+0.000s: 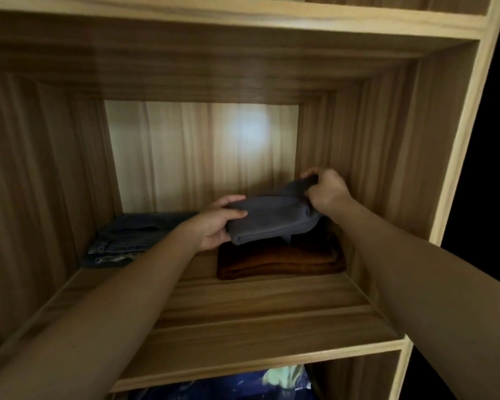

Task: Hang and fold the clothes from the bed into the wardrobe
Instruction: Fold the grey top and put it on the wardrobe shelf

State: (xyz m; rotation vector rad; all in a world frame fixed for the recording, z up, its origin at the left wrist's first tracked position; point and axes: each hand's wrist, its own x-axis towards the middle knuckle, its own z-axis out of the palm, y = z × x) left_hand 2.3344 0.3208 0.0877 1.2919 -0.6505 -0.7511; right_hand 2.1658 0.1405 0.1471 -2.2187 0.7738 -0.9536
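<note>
Both my arms reach deep into a wooden wardrobe shelf (243, 319). Between them hangs a folded dark grey garment (272, 219), held just above a folded brown garment (280, 262) that lies at the back right of the shelf. My left hand (214, 223) grips the grey garment's left end, thumb on top and fingers underneath. My right hand (325, 189) pinches its far right corner, raised a little higher. Folded blue jeans (127, 241) lie at the back left of the shelf, partly hidden by my left forearm.
The compartment's side walls (387, 168) and lit back panel (202, 154) close in the shelf. Another shelf board (243, 15) runs above. Below the shelf's front edge, blue and pale green fabric (257, 382) shows in the lower compartment. Darkness lies right of the wardrobe.
</note>
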